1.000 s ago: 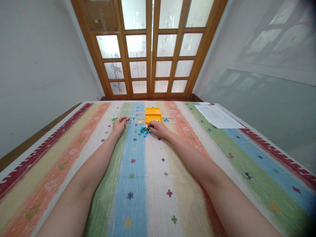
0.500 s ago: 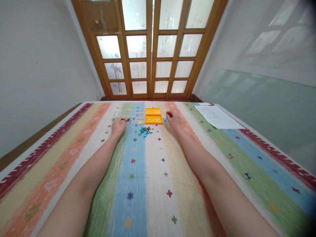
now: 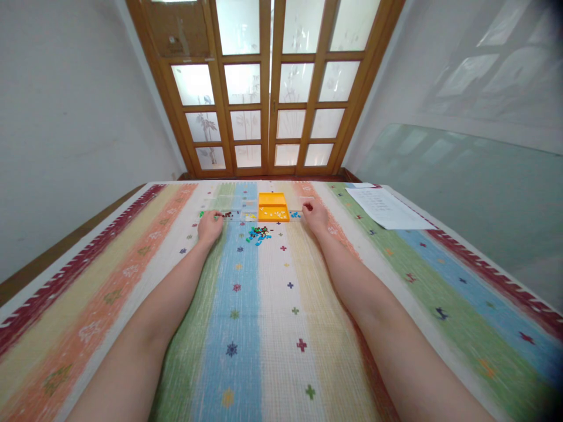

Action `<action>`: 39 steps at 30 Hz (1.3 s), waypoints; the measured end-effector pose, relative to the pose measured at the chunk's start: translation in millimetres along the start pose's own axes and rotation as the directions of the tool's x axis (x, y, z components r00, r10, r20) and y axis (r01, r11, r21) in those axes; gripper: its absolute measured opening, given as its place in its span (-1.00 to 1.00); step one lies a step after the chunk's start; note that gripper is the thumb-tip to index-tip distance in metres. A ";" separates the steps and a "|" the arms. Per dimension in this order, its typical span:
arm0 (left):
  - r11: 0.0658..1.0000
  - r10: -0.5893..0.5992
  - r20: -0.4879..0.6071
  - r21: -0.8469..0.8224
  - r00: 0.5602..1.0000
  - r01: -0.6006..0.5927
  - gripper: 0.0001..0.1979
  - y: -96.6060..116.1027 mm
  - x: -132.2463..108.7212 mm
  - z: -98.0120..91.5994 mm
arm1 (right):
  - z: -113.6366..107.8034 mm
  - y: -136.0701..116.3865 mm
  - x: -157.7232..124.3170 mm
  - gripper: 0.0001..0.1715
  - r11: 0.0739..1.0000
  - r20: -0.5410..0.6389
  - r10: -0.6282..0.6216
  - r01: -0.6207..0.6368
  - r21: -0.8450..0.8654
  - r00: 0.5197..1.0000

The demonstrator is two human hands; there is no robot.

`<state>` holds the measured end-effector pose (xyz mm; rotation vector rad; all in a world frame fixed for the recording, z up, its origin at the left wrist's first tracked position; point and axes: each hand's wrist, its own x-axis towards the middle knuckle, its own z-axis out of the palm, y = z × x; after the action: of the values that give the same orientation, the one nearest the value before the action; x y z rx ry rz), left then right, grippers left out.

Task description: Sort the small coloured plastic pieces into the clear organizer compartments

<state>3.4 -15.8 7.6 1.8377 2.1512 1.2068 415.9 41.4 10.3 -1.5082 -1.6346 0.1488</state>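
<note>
My left hand [image 3: 210,225] is closed in a pinch at the left, beside small brown pieces [image 3: 227,214] in a clear container; anything between its fingertips is too small to make out. Some green pieces [image 3: 201,214] show just behind it. On the right, my right hand [image 3: 315,217] also has its fingers pinched together, next to small blue pieces [image 3: 295,215]; what it holds, if anything, cannot be seen. Between the hands an orange box [image 3: 272,200] lies opened, with white pieces [image 3: 280,214] in its near half. Nearer to me is a mixed heap of small coloured pieces [image 3: 259,234].
Yellow pieces [image 3: 250,217] lie in a clear compartment left of the orange box. Printed paper sheets [image 3: 387,208] rest at the table's right rear. A striped tablecloth [image 3: 281,328] covers the table, with a wood-framed glass door [image 3: 271,111] beyond it.
My right hand has shifted a little to the right, away from the orange box, uncovering more of the blue pieces. My left hand stays nearly in place.
</note>
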 end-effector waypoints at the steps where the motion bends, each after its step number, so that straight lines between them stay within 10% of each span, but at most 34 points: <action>1: 1.000 0.003 0.003 -0.002 1.000 -0.003 -0.79 0.0 0.0 -0.2 | 0.1 0.7 0.4 -0.72 1.000 -0.002 -0.004 0.004 -0.004 1.000; 12: 1.000 0.004 -0.007 -0.004 1.000 -0.005 -0.79 -3.4 1.4 1.7 | 1.8 -2.2 -1.4 -0.68 1.000 -0.012 -0.010 0.010 0.002 1.000; 22: 0.986 0.168 0.028 -0.015 0.985 -0.168 -0.79 17.4 -7.7 -2.8 | 16.4 -42.0 -22.6 -0.73 0.945 0.232 -0.328 0.323 0.059 0.916; 32: 0.867 0.495 0.359 -0.147 0.791 -0.476 -0.77 51.3 -28.8 -4.0 | 12.1 -79.4 -43.0 -0.83 0.848 0.582 -0.498 0.502 0.170 0.644; 39: 0.816 0.575 0.390 -0.215 0.719 -0.536 -0.77 61.4 -37.0 -2.9 | 8.6 -85.5 -46.0 -0.93 0.849 0.623 -0.493 0.493 0.191 0.608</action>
<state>62.1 -50.4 30.0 2.5169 1.3149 0.7975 340.7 -15.6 34.3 -0.9678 -2.5675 0.4047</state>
